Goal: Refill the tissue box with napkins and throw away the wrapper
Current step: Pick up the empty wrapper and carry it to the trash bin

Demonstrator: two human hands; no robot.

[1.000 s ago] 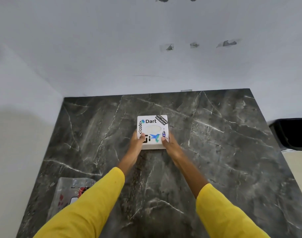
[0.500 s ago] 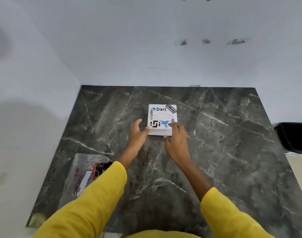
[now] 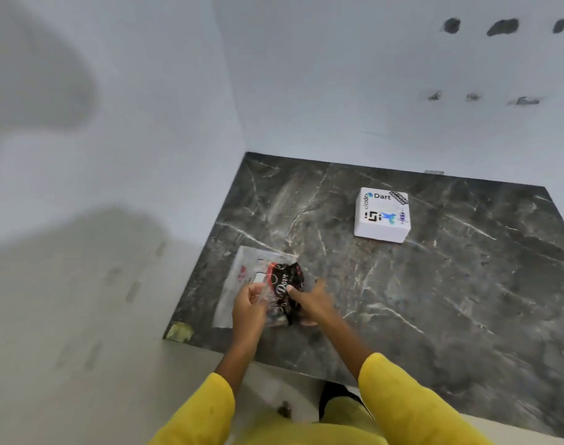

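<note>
The white tissue box, covered with stickers, stands by itself near the back of the dark marble table. A clear plastic wrapper with a dark printed panel lies near the table's front left corner. My left hand pinches the wrapper's near edge between thumb and fingers. My right hand rests on the dark printed part with a finger pressing down; whether it grips the wrapper is unclear. No napkins are visible.
White walls meet at a corner behind and left of the table. A small yellowish scrap sits at the table's front left corner. Pale floor lies to the left and below the table edge.
Both hands have left the tissue box and moved to the wrapper at the front left. My view has swung left, so the box now sits to the right.
</note>
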